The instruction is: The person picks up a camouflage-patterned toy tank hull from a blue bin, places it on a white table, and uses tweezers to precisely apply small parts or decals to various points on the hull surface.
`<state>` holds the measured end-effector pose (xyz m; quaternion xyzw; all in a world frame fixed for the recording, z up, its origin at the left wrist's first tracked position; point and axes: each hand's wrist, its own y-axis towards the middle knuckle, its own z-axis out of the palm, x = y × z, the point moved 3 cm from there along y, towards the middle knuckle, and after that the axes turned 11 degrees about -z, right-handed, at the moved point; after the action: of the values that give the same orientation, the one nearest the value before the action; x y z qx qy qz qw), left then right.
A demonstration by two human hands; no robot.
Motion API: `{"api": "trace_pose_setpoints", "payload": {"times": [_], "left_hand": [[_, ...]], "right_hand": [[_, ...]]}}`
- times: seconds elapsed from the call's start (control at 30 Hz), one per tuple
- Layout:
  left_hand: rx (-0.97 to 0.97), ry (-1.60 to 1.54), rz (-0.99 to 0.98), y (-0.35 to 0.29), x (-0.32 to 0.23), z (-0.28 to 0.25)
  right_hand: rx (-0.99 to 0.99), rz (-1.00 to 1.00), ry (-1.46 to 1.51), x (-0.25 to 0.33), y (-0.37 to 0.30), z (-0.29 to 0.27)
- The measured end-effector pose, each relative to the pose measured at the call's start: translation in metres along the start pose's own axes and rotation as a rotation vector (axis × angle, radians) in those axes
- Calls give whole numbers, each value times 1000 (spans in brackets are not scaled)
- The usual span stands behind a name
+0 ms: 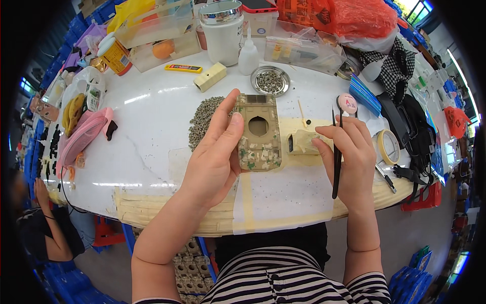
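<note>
A toy tank hull in tan, green and white camouflage, with a round hole in its upper face, is gripped along its left edge by my left hand. The thumb lies on the near side; the other fingers are partly hidden. Black tweezers are held in my right hand, running lengthwise past the fingers. My right thumb and index finger are at a tape-wrapped beige block beside the hull; whether they pinch a small part there I cannot make out.
Behind the hull lie a heap of small grey-tan parts and a metal dish of similar parts. A white squeeze bottle, a lidded white mug and another beige block stand farther back. A tape roll and a cutter knife lie right.
</note>
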<state>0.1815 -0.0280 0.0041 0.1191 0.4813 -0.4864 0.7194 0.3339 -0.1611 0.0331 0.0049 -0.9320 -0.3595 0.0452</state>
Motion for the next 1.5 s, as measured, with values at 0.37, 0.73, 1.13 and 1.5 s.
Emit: {"api": "trace_pose_setpoints", "payload": {"times": [0.37,0.73,1.13,1.5], "left_hand": [[22,4,-14,-1,-1,3],[94,48,12,-3,2,9],[62,139,22,-7,1,11],[54,141,45,-7,1,11]], "right_hand": [[-25,53,29,-2,-5,-6],[-192,157,794,14,1,-11],[-143,300,979,18,-4,10],[-158,285,958,19,-5,12]]}}
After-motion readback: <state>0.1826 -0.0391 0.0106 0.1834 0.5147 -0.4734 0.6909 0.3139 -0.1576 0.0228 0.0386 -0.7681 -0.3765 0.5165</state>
